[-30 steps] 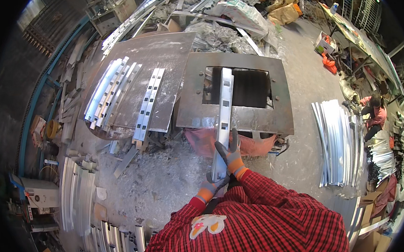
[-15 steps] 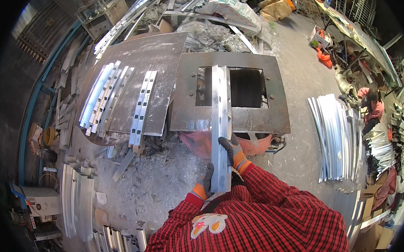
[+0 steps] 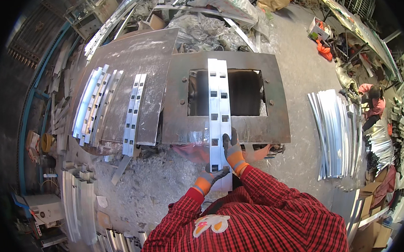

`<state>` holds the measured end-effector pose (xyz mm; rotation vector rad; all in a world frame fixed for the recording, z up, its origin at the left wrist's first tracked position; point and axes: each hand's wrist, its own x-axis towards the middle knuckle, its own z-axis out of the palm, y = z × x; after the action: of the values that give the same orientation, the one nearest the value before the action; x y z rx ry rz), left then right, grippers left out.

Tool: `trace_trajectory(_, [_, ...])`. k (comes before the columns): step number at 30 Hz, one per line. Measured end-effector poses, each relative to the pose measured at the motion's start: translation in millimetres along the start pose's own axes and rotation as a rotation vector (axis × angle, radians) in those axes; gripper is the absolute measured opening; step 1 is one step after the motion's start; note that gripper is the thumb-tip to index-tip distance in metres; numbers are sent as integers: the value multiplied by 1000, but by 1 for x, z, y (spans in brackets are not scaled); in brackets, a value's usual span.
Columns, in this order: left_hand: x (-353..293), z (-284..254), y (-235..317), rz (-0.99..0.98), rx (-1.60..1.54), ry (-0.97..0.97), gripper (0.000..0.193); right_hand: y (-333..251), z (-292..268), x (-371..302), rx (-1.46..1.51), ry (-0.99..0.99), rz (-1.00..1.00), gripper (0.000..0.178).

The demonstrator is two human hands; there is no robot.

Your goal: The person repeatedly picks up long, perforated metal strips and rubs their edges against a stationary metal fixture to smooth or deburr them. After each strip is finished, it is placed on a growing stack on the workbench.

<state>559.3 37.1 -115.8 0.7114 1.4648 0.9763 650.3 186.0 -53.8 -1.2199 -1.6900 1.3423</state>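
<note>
Two silvery aluminium bars [image 3: 214, 107] with square holes lie side by side across the thick steel plate [image 3: 181, 127], over its rectangular opening. My left hand [image 3: 212, 177], in a grey and orange glove, grips their near end. On their right edge my right hand [image 3: 234, 153], gloved alike, is closed around the bars, its thumb pointing up along them. Below the left hand, a plain grey metal piece [image 3: 223, 184] shows in part against the shirt. A similar pair of holed bars [image 3: 134, 113] rests on the larger steel sheet [image 3: 157, 59] to the left.
More bars [image 3: 93, 105] lie grouped at the sheet's left. Bundles of metal profiles stand on the floor at right [image 3: 336, 135] and lower left [image 3: 80, 204]. Scrap and plastic sacks [image 3: 231, 7] pile up behind the plate. A person [image 3: 373, 102] sits at far right.
The bars have turned over, so their square holes now face up, and they lie further forward. My left hand has moved from their side to the near end. The view has shifted slightly.
</note>
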Motion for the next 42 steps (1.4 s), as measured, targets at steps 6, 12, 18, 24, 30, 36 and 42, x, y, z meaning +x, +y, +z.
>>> trace_trajectory(6, [16,2,117,42,-17,124,46,-55,-23,73,-576,128,-246,65])
trace_trajectory(12, [59,-13,110,-238,466,247,68,-96,-12,178,-778,-70,-601,64])
trace_trajectory(18, [1,5,64,-127,31,265,67,-77,8,135,-936,-181,-473,77])
trace_trajectory(24, [-100,17,-27,-179,-2,260,70,-55,22,23,-860,-246,-478,79])
trace_trajectory(30, [-131,29,-23,-163,145,329,71,-41,22,-9,-834,-243,-512,79])
trace_trajectory(36, [-28,-3,69,-5,186,346,58,-68,23,119,-761,-92,-610,72])
trace_trajectory(42, [55,-20,145,-203,314,385,88,-86,24,220,-746,-102,-592,65])
